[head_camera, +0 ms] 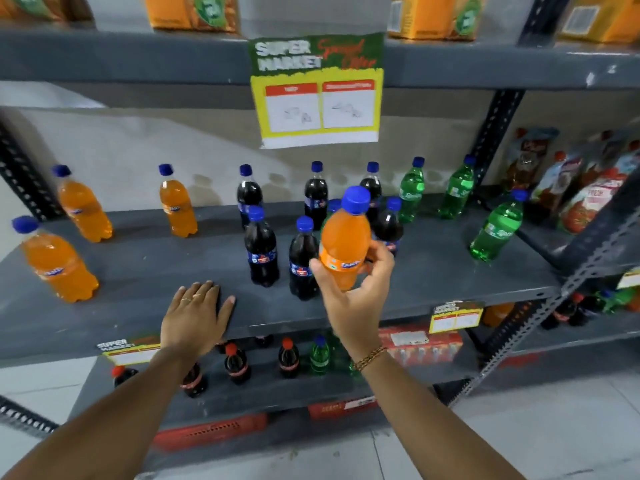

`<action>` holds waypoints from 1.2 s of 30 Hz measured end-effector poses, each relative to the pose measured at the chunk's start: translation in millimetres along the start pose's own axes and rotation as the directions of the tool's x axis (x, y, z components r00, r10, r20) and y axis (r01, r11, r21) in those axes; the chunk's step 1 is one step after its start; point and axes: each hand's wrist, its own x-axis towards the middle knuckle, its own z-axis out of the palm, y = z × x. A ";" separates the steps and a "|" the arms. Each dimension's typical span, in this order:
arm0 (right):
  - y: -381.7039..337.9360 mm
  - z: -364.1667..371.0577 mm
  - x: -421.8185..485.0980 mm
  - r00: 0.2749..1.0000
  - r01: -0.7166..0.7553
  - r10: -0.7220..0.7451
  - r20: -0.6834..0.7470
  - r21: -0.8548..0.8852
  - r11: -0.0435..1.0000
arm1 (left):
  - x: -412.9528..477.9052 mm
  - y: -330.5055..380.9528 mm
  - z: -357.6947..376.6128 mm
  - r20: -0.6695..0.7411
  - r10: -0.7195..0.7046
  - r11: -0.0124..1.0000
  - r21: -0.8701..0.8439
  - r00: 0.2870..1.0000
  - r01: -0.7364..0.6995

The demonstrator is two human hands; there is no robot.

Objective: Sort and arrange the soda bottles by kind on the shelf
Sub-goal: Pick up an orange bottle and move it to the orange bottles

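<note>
grey shelf (138, 271): 3 fanta bottles (176, 206) stand left, colas centre, sprites right. right hand (349, 292) grips an upright orange fanta bottle (343, 244) above the colas; its group lies leftward, nearer the left hand (194, 317), flat and empty.

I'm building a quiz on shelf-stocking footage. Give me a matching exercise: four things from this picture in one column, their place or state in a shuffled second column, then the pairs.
Column one:
1. held orange bottle
2. left hand
3. cola bottles
4. green bottles

Column two:
A. standing toward the right end of the shelf
B. lying flat, palm down, on the shelf's front edge
C. gripped in the right hand, lifted in front of the dark bottles
D. clustered in the middle of the shelf

Pairs: 1-C, 2-B, 3-D, 4-A
</note>
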 end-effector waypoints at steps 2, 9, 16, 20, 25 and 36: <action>-10.8 28.4 -9.8 0.996 0.003 -0.007 0.094 0.037 0.999 | -4.5 -15.9 -6.0 -0.041 -0.032 0.999 -0.018 0.999 0.031; 2.3 147.1 -43.2 0.875 -0.189 0.218 0.433 -0.111 0.976 | -25.0 -83.4 -9.9 -0.028 -0.187 0.973 -0.146 0.982 0.181; 47.2 224.0 -46.4 0.838 -0.294 0.391 0.380 -0.289 0.911 | -22.7 -96.1 0.8 -0.029 -0.200 0.968 -0.161 0.979 0.193; 58.8 246.6 -50.9 0.859 -0.238 0.360 0.364 -0.339 0.910 | -22.0 -97.1 2.7 -0.051 -0.217 0.967 -0.150 0.975 0.207; 63.8 257.3 -58.9 0.874 -0.242 0.368 0.316 -0.373 0.896 | -19.9 -101.2 11.2 -0.097 -0.197 0.976 -0.110 0.976 0.186; -2.7 150.9 -16.9 0.975 0.206 -0.201 0.090 -0.040 0.978 | -32.0 -80.2 13.7 -0.277 -0.058 0.997 -0.066 0.959 0.041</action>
